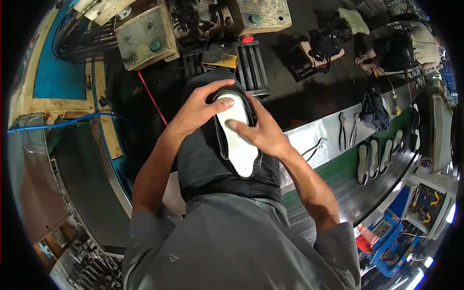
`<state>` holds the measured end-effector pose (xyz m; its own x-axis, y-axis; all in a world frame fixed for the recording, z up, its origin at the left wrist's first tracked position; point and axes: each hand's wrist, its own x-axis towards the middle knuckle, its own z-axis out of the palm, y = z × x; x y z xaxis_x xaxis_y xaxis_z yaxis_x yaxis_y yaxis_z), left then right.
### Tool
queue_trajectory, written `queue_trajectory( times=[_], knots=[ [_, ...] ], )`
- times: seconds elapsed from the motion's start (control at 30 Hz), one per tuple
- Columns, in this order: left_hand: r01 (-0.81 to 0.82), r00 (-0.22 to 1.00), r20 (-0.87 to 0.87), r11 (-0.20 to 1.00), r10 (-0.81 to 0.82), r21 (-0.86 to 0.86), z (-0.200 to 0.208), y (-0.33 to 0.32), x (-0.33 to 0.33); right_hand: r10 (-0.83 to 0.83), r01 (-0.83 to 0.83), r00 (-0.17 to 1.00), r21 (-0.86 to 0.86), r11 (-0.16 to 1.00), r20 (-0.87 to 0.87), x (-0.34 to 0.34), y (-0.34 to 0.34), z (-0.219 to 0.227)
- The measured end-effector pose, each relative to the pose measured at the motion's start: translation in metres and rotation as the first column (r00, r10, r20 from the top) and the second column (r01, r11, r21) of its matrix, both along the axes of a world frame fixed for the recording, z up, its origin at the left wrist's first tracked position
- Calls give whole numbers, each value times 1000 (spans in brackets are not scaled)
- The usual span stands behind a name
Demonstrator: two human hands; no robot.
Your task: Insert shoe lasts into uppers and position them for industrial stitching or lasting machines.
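While both hands close around a dark shoe upper (pixel 223 140) with a white sole piece (pixel 245 152), the pair sits over the person's dark-clothed lap (pixel 195 164), sole side up. The left hand (pixel 199 108) pinches the far end, thumb pressed on the white face and fingers wrapped around the dark rim. The right hand (pixel 261 131) grips the right edge, its thumb flat on the sole's middle; its fingertips are mostly hidden.

Just beyond the shoe stands a slatted metal frame (pixel 253 67), with a grimy control box (pixel 145 41) at far left and a red button (pixel 247 39) at the frame's far end. A red cord (pixel 152 96) runs left of the left forearm, and a blue hose (pixel 63 123) crosses farther left.

To the right, a metal ledge (pixel 331 126) carries hand tools (pixel 342 131) and a dark cloth bundle (pixel 375 111). Nearer than the ledge, a green belt (pixel 333 166) bears a row of pale-soled shoes (pixel 374 157); the right forearm blocks part of both ledge and belt.
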<state>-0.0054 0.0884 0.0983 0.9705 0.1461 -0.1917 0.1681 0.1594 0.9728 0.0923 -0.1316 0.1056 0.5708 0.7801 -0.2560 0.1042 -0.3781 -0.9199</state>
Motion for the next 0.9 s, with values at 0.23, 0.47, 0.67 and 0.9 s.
queue_trajectory(
  times=[0.23, 0.47, 0.67, 0.9],
  knots=[
    [-108, 992, 84, 964, 90, 245, -6, -4, 0, -37, 47, 992, -84, 995, 119, -2, 16, 5],
    [-165, 971, 213, 952, 111, 257, -19, -12, 9, -92, 78, 957, 63, 995, 276, -7, 5, -10],
    [-26, 985, 169, 997, 14, 69, -31, -6, 14, 78, 22, 904, 228, 973, -420, 53, -32, -10],
    [38, 967, 250, 999, -45, 34, -40, -9, 23, 166, -119, 930, 160, 980, -327, 63, -10, 5]
  ],
)
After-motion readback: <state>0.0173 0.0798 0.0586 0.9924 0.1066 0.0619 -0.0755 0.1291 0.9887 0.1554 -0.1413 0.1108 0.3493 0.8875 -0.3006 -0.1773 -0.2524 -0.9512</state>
